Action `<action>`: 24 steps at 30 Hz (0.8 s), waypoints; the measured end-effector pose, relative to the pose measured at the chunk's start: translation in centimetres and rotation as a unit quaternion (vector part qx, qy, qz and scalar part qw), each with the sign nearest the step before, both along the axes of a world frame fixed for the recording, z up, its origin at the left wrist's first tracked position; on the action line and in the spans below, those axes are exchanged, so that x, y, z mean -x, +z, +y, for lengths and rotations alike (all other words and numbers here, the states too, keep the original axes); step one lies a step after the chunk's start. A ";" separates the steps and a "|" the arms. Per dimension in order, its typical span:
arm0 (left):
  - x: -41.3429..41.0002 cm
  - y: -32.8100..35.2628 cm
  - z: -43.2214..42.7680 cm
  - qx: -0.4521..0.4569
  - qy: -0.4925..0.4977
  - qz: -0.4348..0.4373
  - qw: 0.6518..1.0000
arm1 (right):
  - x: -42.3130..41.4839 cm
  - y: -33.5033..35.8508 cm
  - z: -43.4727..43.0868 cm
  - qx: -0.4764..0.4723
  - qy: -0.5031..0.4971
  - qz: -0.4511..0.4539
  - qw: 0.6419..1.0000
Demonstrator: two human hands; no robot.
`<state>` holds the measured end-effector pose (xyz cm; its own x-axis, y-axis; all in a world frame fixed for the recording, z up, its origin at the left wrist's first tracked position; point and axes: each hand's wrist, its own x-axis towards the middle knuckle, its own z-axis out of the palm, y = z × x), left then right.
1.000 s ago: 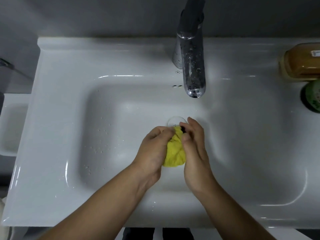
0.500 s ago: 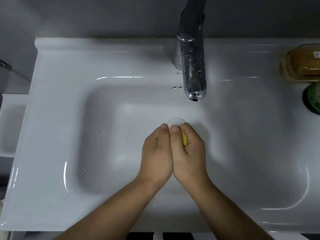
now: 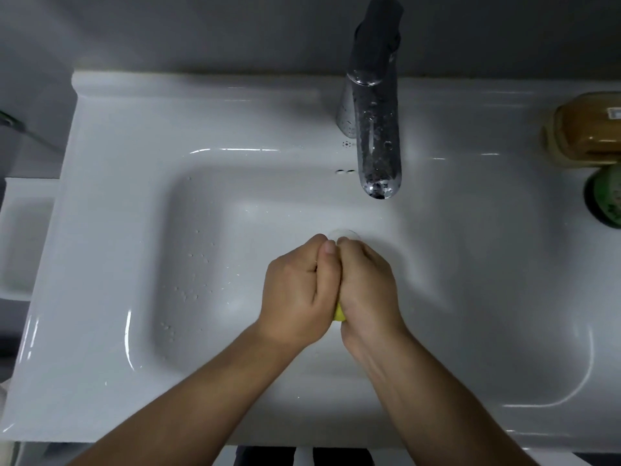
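Over the middle of the white sink basin, my left hand and my right hand are pressed together, both curled round a yellow cloth. Only a small yellow corner of the cloth shows between the heels of my palms; the rest is hidden inside the hands. My thumbs touch at the top, just in front of the round drain, which my fingers partly cover. The chrome faucet stands behind the hands, its spout wet with droplets and no water running.
A brown soap bar in a clear dish and a green round object sit on the sink's right ledge. Water droplets dot the basin's left slope. A white ledge lies left of the sink.
A second ago the yellow cloth bulged out between my hands. My hands have closed tightly together over it, leaving only a sliver showing at the bottom.
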<state>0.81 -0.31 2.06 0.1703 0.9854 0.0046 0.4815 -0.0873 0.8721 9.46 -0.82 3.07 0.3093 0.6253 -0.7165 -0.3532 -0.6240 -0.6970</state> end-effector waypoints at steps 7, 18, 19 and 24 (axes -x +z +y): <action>0.2 4.7 -0.6 0.188 0.067 -0.086 0.976 | -1.9 3.9 -2.1 -0.082 0.102 -0.128 0.983; 2.2 17.2 -2.4 0.246 -0.016 -0.252 0.936 | -4.1 14.8 -5.2 -0.224 0.193 -0.188 0.937; 2.3 18.4 -2.5 0.224 -0.024 -0.251 0.941 | -4.2 15.9 -5.1 -0.236 0.188 -0.197 0.933; 2.6 24.1 -1.9 0.121 -0.030 -0.244 0.962 | -4.6 21.2 -3.6 -0.309 0.171 -0.221 0.909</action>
